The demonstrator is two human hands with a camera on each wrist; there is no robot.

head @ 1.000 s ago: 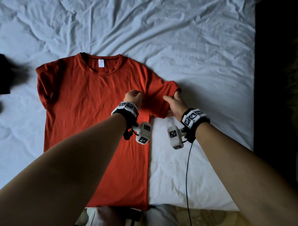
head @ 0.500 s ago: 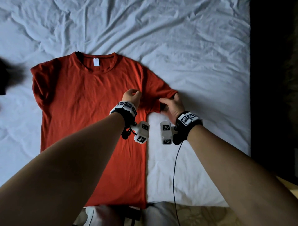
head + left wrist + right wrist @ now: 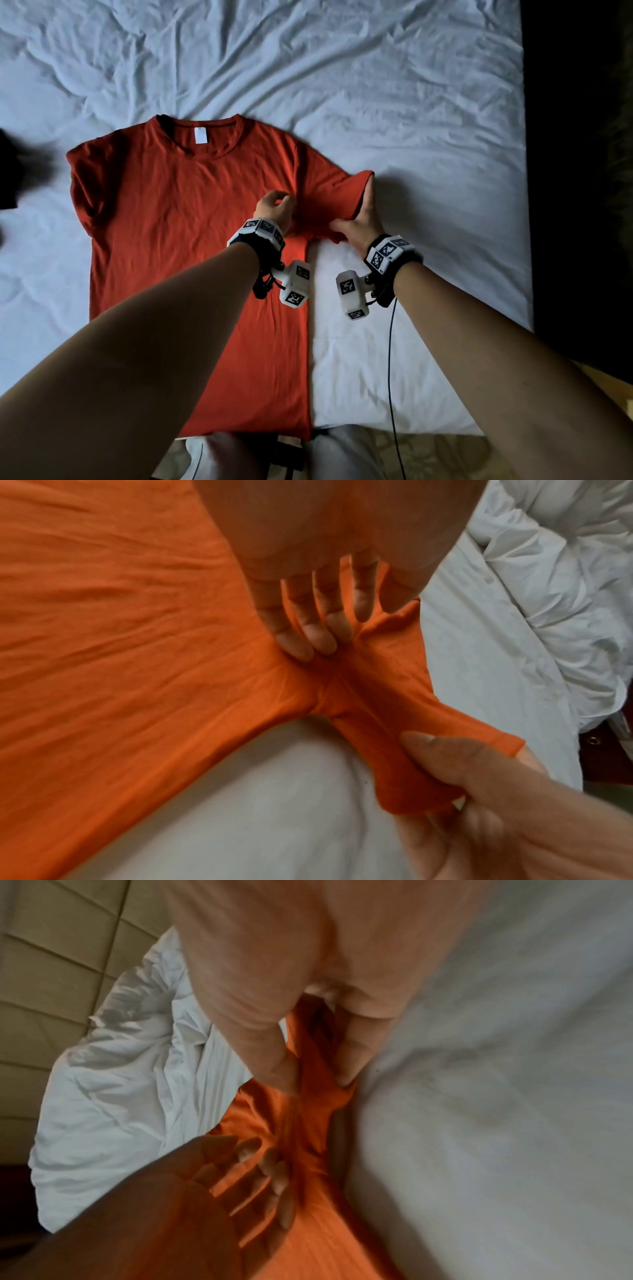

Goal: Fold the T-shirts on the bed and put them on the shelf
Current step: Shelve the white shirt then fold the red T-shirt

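A: On the white bed (image 3: 394, 102), near edge, one red T-shirt (image 3: 178, 219) lies flat, front up. Collar and label at the far end, hem at the near end overhanging the mattress edge a little. Long axis runs near to far; sleeves point left and right.

B: Hands?

A: Both at the shirt's right sleeve (image 3: 332, 195). Left hand (image 3: 275, 210) presses its straight fingers (image 3: 301, 631) down on the cloth just beside the armpit seam, pinning the body. Right hand (image 3: 364, 222) pinches the sleeve's hem between thumb and fingers and draws it outward to the right; the wrist views show the cloth taut between the two hands.

B: Step?

A: My reading: smoothing and squaring the right sleeve before the first fold. No fold is laid in the body yet. Left sleeve looks bunched, untouched.

B: Next?

A: Probably carrying that sleeve, with a strip of the side, inward over the chest, the left hand marking the crease line. It calls for keeping the pinned point steady so the body doesn't slide.

B: Anything else?

A: Dark item (image 3: 7, 178) at the far-left edge; cannot tell what. No shelf in view.
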